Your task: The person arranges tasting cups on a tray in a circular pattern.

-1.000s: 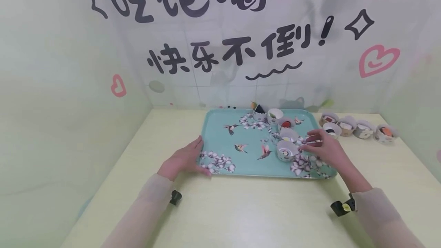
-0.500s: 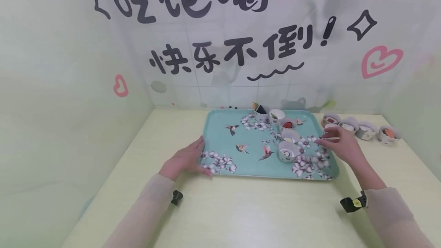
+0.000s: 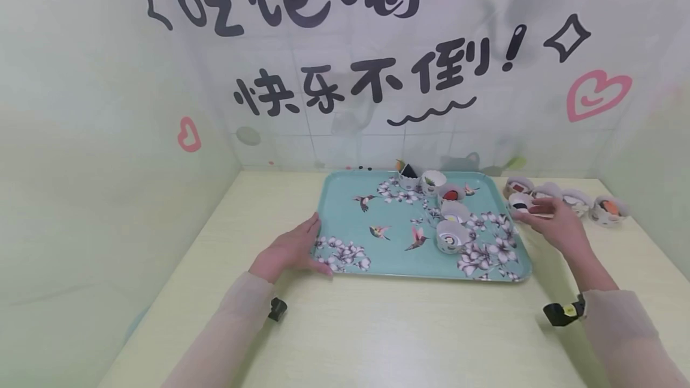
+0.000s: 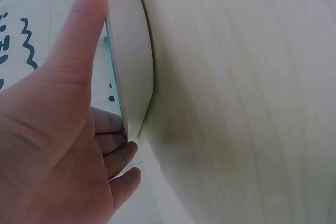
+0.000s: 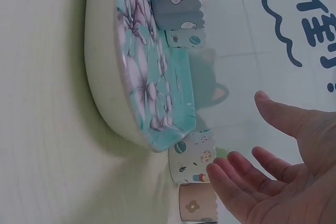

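My left hand [image 3: 291, 250] rests at the near left corner of a teal tray [image 3: 345, 214] printed with flowers and birds. Its thumb lies along the front edge and its other fingers along the left side, as the left wrist view [image 4: 52, 140] also shows. Past the tray's right edge, my right hand [image 3: 557, 226] is beside a small paper cup [image 3: 514, 202] with a dark-topped piece in it. In the right wrist view, thumb and fingers [image 5: 231, 182] are spread apart, holding nothing. Whether a fingertip touches the cup I cannot tell.
Several paper cups stand on the tray's right half, the nearest being a white cup [image 3: 451, 241]. More cups, including one with an orange piece [image 3: 608, 211], line the pale table [image 3: 388, 334] at the right. A printed wall sheet [image 3: 345, 106] closes off the back.
My right hand has moved right, from beside the nearest cup on the tray to the dark-topped cup on the table. The left hand has stayed at the tray corner.
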{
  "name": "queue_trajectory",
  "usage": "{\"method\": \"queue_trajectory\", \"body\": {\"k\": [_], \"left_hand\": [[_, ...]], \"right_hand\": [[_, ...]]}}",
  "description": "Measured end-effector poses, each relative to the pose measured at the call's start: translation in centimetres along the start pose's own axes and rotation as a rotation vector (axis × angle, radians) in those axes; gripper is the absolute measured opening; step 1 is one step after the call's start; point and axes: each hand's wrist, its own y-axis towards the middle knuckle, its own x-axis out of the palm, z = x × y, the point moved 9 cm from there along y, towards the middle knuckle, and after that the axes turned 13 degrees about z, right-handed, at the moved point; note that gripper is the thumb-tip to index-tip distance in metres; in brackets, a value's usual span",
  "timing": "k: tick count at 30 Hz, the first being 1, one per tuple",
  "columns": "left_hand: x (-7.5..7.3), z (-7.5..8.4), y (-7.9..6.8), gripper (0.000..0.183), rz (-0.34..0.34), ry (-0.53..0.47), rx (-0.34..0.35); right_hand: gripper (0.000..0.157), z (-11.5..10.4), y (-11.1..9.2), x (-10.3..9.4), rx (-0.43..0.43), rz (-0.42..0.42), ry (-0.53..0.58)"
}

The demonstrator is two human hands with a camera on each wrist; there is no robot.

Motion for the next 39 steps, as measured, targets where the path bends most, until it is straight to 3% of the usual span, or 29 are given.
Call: {"method": "queue_trajectory", "body": {"k": [14, 31, 39], "left_hand": [[0.0, 0.1, -0.1, 0.135, 0.005, -0.002, 0.002], [0.1, -0.1, 0.1, 0.135, 0.0, 0.013, 0.003], [0.2, -0.1, 0.0, 0.136, -0.007, 0.02, -0.005]], "right_hand": [[0.081, 2.2, 0.9, -0.7, 0.1, 0.048, 0.022], [0.088, 3.8, 2.0, 0.0, 0.208, 0.004, 0.031], [0.086, 3.8, 2.7, 0.6, 0.184, -0.011, 0.018]]}}
